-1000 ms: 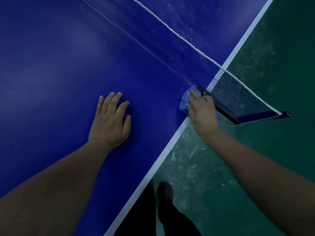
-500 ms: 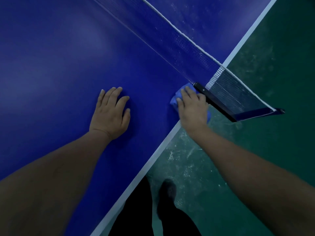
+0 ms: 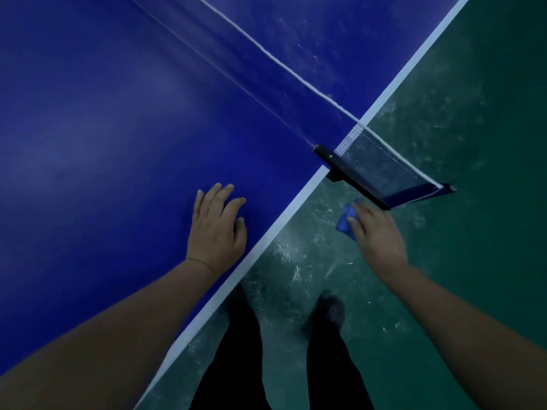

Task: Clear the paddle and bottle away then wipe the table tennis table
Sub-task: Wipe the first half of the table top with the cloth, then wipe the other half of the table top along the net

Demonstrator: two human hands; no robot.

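The blue table tennis table (image 3: 103, 143) fills the left and top of the head view, with a white line along its side edge. My left hand (image 3: 217, 229) rests flat on the table top near that edge, fingers spread. My right hand (image 3: 377, 235) is off the table, over the green floor, and holds a small blue cloth (image 3: 344, 221) just below the overhanging net bracket. No paddle or bottle is in view.
The net (image 3: 379, 164) crosses the table diagonally; its black clamp bracket (image 3: 334, 161) sticks out past the side edge. A scuffed green floor (image 3: 444, 113) lies to the right. My dark trouser legs and shoes (image 3: 331, 315) stand beside the table.
My right hand has pulled the cloth off the table corner by the net clamp and out over the floor. The view has shifted; my left hand stays flat on the table.
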